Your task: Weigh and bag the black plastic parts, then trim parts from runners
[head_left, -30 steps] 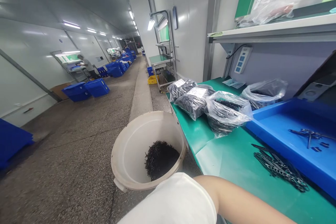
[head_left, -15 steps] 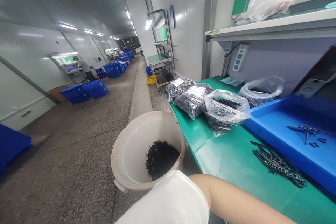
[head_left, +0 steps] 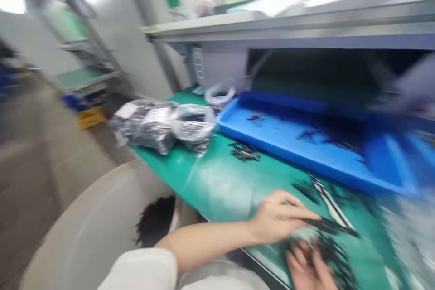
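Note:
The view is motion-blurred. My left hand [head_left: 280, 217] reaches across the green bench mat [head_left: 224, 186] from the left, its fingers closed around a black plastic strip [head_left: 328, 224]. Below it, my right hand [head_left: 306, 267] lies among a heap of black plastic parts [head_left: 335, 253], and blur hides its grip. A smaller clump of black parts [head_left: 244, 152] sits farther back on the mat. A large off-white bucket [head_left: 91, 222] stands at the bench's near edge, with black parts [head_left: 156, 219] inside it, partly hidden by my arm.
A blue tray [head_left: 288, 140] with scattered dark parts lies along the bench. Clear bags of black parts [head_left: 159, 124] stand at the far end. A metal shelf [head_left: 272, 25] runs overhead. A blurred clear bag [head_left: 411, 235] lies at the right edge.
The view has swung right and down along the bench. Both hands now show over the heap of black parts, and my left arm has moved across the mat with a black strip in its fingers.

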A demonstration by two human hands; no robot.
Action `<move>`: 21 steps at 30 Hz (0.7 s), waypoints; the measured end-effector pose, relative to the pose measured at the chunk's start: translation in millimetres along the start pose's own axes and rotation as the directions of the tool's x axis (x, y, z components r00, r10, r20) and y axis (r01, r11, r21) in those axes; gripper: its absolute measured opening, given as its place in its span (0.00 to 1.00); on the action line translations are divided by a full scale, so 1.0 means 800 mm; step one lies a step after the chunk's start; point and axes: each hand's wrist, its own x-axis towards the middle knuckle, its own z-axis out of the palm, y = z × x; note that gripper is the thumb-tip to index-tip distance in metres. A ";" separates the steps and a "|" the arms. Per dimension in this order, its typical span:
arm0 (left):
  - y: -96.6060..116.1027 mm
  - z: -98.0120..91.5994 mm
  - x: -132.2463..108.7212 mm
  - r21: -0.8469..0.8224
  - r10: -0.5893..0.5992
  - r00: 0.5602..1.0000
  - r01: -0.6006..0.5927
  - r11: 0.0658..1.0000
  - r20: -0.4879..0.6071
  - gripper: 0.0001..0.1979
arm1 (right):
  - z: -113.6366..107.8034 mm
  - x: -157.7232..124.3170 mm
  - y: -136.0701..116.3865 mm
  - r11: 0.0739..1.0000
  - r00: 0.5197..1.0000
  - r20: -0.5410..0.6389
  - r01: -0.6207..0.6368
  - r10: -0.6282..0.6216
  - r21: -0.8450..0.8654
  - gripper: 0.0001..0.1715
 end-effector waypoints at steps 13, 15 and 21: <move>-0.008 -0.013 -0.045 0.008 0.110 0.992 -0.110 0.994 -0.054 0.21 | 0.009 -0.014 0.004 0.943 0.989 0.148 -0.046 -0.003 0.329 0.16; -0.009 -0.017 -0.046 0.047 0.155 0.986 -0.151 0.987 -0.069 0.21 | 0.007 -0.013 0.006 0.953 0.985 0.168 -0.031 -0.022 0.302 0.15; -0.004 -0.020 -0.051 -0.031 0.004 1.000 -0.004 1.000 -0.009 0.17 | 0.014 -0.018 0.003 0.975 0.988 0.146 0.015 -0.049 0.222 0.12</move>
